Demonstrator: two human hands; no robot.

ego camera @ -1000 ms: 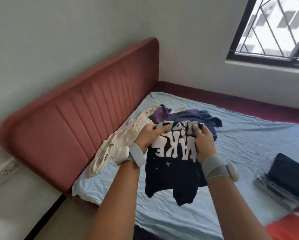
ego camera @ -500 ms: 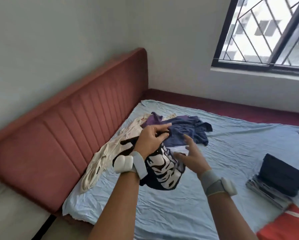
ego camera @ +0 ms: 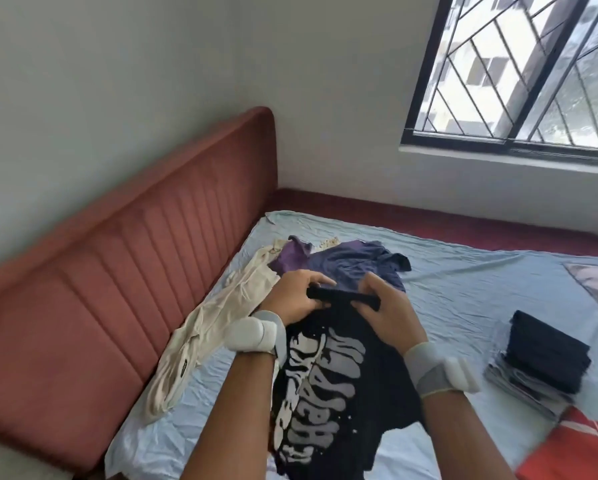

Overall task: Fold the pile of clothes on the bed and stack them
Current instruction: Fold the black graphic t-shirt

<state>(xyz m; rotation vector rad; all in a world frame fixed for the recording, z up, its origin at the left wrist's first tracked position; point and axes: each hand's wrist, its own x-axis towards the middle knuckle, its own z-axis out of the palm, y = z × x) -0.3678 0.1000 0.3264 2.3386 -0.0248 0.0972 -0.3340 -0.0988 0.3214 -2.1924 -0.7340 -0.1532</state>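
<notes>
Near the middle of the frame, two hands hold up a black shirt (ego camera: 328, 393) with big white letters on it. Left hand (ego camera: 295, 301) grips the top edge of the shirt, fingers curled around a rolled bit of cloth. Right hand (ego camera: 385, 313) pinches the same edge just beside it, thumb on top and fingers tucked under. Both wrists wear grey bands with white blocks on them. From the hands the shirt hangs down toward the bottom of the frame, over the blue sheet (ego camera: 463, 292) of the bed.

Behind the hands lies the pile still to be folded (all crumpled): a blue top (ego camera: 356, 263), a purple one (ego camera: 290, 258) touching it, and a cream garment (ego camera: 204, 327) stretched along the red headboard (ego camera: 117, 278) at the left.

At the right edge sits a stack (ego camera: 541, 362) of folded clothes, dark ones on top. Something red (ego camera: 567, 448) lies in the lower right corner. A barred window (ego camera: 519, 71) fills the upper right.
</notes>
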